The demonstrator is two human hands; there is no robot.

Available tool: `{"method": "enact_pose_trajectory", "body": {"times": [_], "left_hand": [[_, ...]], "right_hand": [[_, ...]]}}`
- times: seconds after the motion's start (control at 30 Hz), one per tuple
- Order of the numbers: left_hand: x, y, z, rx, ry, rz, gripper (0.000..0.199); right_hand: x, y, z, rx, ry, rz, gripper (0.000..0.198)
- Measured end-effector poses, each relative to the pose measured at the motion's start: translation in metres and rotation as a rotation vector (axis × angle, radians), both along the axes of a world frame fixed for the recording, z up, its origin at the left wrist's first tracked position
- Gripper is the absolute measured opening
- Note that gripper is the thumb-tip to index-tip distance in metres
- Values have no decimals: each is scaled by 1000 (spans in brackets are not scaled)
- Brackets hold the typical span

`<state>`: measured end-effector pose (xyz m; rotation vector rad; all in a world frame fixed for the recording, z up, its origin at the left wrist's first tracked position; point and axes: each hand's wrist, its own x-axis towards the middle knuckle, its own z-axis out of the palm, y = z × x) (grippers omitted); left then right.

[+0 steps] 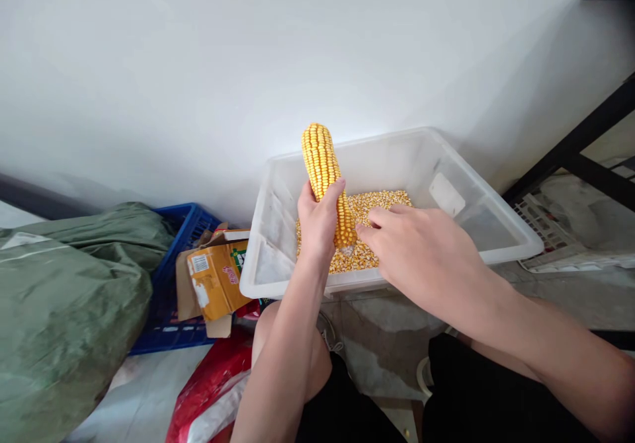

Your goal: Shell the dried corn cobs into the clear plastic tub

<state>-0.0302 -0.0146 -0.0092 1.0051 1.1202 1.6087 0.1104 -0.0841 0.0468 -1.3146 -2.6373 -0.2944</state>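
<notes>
A yellow ear of corn (321, 155) is tilted over a translucent plastic bin (501, 228), its rows of kernels showing. My left hand (317, 221) is closed around its middle, thumb lying along the upper side. The lower end of the ear, with a pale tip, points toward me. Just to the right of that end is my right hand (421, 248), its fingers curled in and the thumb near the index finger. Whatever those fingers may hold is hidden. Loose corn kernels (380, 200) cover the bottom of the bin beneath both hands.
A white wall (198, 66) rises behind the bin. On the left are a blue crate (173, 337), flattened yellow cardboard (218, 281) and a large green bag (64, 311). Red packaging (208, 383) lies near my leg. At right stands a black metal frame (570, 139) beside a white basket (540, 231).
</notes>
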Motion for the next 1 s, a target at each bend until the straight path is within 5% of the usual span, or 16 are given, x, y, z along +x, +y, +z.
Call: {"method": "enact_pose_trajectory", "body": {"times": [0.3, 0.77, 1.0], "left_hand": [[0, 2, 1, -9, 3, -45, 29], [-5, 10, -3, -105, -199, 152, 31], [3, 2, 1, -34, -47, -19, 28]], "right_hand": [[-3, -6, 2, 29, -74, -9, 24], [-13, -8, -15, 9, 100, -160, 32], [7, 10, 6, -173, 63, -100, 22]]}}
